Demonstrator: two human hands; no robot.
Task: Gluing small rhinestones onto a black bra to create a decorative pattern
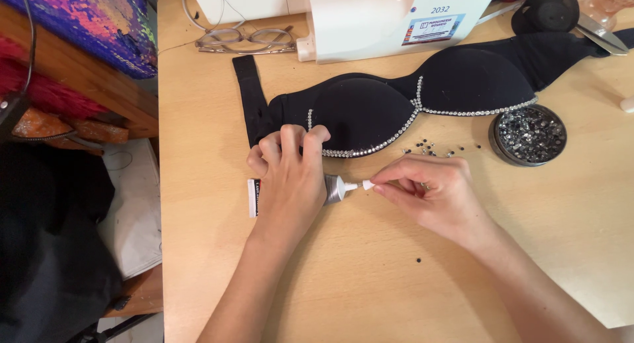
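Your left hand grips the glue tube; right hand pinches its white cap. Squeeze too hard and glue could spurt onto the black bra.

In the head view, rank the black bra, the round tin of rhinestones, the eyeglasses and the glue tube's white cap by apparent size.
1. Black bra
2. Eyeglasses, wider than the tin, though thin-framed
3. Round tin of rhinestones
4. White cap, pinched by the right hand

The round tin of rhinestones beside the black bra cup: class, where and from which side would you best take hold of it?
Grip the round tin by its rim, from above or its clear right side. It sits flat and open, so keeping it level probably avoids spills; the bra crowds its upper left edge.
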